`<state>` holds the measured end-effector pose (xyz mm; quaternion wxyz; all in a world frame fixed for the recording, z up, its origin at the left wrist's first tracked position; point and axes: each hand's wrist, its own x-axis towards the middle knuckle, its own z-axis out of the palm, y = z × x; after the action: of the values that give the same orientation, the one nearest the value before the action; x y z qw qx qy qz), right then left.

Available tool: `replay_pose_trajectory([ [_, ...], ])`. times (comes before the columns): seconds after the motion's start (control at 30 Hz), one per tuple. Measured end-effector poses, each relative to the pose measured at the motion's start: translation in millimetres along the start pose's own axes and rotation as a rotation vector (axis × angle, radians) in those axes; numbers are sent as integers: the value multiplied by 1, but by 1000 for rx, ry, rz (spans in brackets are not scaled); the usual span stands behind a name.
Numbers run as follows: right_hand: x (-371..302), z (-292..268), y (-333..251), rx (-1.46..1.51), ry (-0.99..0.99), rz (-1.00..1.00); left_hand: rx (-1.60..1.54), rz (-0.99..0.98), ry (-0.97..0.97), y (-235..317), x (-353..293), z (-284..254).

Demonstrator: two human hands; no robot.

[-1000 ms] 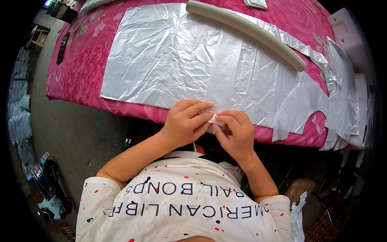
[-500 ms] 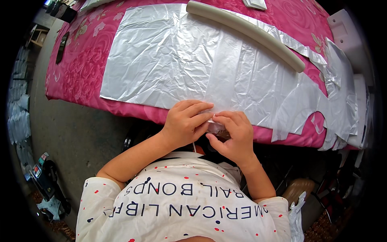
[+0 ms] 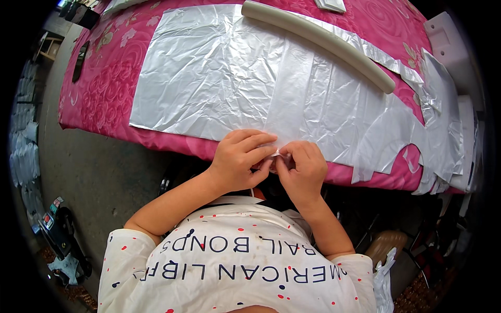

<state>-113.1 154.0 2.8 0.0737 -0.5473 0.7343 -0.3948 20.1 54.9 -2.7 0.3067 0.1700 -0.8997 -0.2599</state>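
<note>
Pink tblcloth (image 3: 107, 94), L hand (image 3: 237, 156), R hand (image 3: 303, 169), pinching plastic sht (image 3: 266, 88)

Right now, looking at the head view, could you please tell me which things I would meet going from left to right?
Stacked pale bundles, slim dark object, person's left hand, person's right hand, crumpled white plastic bag, white box with holes.

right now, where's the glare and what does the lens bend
Head view: bright glare streaks the wrinkled silver plastic sheet; the beige tube looks curved, probably fisheye distortion; the concrete floor at left is dim; black vignetting closes in both side edges.
</note>
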Motion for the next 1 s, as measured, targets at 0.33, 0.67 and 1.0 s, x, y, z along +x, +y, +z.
replay_pose_trajectory([
  [0.33,-3,5,5,151,21,-13,7,1,85,-2,-2,7],
  [0.67,-4,2,10,107,-20,-149,152,111,12,-2,-8,3],
  [1.0,-8,-11,17,-15,-167,-338,134,384,-117,-23,-23,-13],
])
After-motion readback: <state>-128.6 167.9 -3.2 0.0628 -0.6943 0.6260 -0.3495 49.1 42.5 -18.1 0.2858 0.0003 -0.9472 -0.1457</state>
